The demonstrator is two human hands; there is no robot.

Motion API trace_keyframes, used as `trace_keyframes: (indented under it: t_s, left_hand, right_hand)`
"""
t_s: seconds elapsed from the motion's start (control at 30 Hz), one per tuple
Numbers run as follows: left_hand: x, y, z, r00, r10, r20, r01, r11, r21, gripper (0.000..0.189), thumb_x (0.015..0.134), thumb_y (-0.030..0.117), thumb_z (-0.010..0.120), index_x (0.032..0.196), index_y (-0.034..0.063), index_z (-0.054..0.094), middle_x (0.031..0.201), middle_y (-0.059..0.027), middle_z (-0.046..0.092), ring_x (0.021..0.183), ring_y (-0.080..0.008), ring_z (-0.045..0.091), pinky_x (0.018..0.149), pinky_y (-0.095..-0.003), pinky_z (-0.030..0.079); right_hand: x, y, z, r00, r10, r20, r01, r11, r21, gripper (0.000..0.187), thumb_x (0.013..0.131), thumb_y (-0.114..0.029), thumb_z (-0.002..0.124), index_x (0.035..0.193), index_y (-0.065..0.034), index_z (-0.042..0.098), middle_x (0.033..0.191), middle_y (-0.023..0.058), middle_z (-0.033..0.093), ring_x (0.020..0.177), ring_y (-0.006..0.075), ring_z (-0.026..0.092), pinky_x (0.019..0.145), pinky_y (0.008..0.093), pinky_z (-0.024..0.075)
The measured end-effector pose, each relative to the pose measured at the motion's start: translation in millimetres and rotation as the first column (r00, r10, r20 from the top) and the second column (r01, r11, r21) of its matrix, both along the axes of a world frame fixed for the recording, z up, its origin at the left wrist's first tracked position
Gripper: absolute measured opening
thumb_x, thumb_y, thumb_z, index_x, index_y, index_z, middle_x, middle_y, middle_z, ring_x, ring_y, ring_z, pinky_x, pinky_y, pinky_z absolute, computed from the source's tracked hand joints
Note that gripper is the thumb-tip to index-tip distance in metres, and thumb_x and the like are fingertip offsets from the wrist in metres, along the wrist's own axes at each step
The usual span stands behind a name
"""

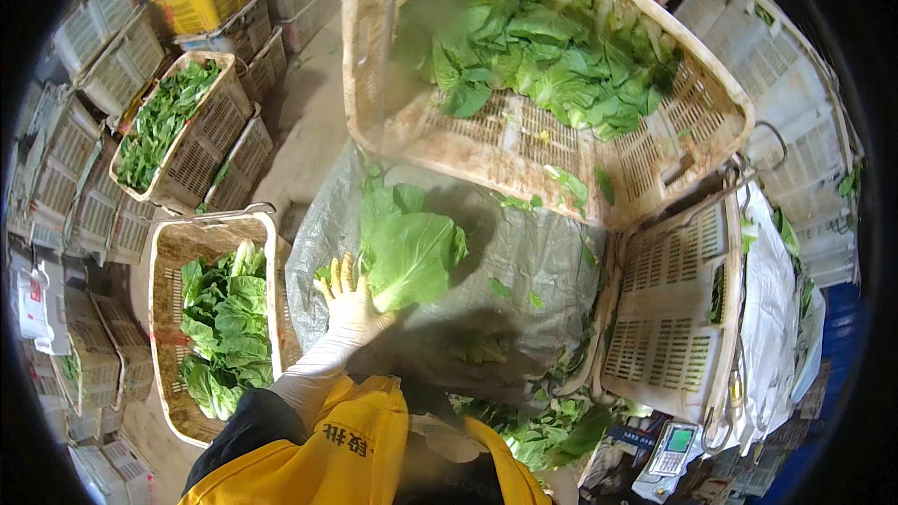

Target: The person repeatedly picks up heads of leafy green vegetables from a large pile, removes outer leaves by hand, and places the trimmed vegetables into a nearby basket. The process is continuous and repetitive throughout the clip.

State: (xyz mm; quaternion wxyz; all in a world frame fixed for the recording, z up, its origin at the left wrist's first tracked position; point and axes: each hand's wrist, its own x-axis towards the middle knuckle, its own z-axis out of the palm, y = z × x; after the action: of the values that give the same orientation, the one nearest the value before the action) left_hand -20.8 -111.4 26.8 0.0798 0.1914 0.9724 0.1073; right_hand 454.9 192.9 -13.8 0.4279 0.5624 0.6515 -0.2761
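Note:
My left hand [352, 308], in a pale glove with yellowish fingertips, is at the left side of a leafy green vegetable [414, 252]. Its fingers are spread, and the thumb is close to the pale stem end. Whether the palm presses on leaves underneath cannot be made out. The vegetable lies on a grey plastic sheet [533, 259] in front of me, with loose leaf scraps [501, 287] around it. My right hand is out of view. Beyond the sheet, a large tilted plastic crate [449, 147] holds many leafy greens [533, 42] along its far side.
A crate [160, 315] of leafy heads [228, 322] stands at my left, with another crate of greens [168, 119] behind it. To the right are an upright crate [663, 308], white sheeting [765, 337] and a device with a screen [673, 449]. Stacked crates [116, 24] line the far left.

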Motion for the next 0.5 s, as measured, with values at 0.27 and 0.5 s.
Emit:
trace_keyframes:
  t_s: [0.27, 0.5]
  left_hand:
    - [-12.7, -7.6, -40.8, 0.956, -0.147, 0.256, 0.080, 0.963, 0.256, 0.085, 0.061, 0.053, 0.078, 0.133, 0.0225, 0.045, 0.149, -0.0340, 0.007, 0.133, -0.0563, 0.021, 0.099, -0.0729, 0.023]
    - [-27.0, -22.5, -42.4, 0.965, -0.083, 0.250, -0.034, 0.901, 0.433, 0.078, 0.056, 0.048, 0.076, 0.126, 0.0223, 0.054, 0.141, -0.0271, 0.029, 0.125, -0.0456, 0.038, 0.097, -0.0605, 0.035]
  right_hand:
    - [-322.0, -52.4, 23.3, 0.317, -0.335, -0.887, -0.262, 0.868, -0.422, 0.066, 0.091, -0.040, 0.058, 0.139, -0.0014, 0.036, 0.119, 0.0225, 0.057, 0.095, 0.0263, 0.063, 0.083, 0.0375, 0.0512]
    - [-440.0, -156.8, -14.4, 0.256, -0.514, -0.819, -0.060, 0.837, -0.545, 0.074, 0.095, -0.044, 0.045, 0.150, -0.0188, 0.003, 0.154, 0.0173, 0.008, 0.140, 0.0370, 0.017, 0.113, 0.0533, 0.0166]
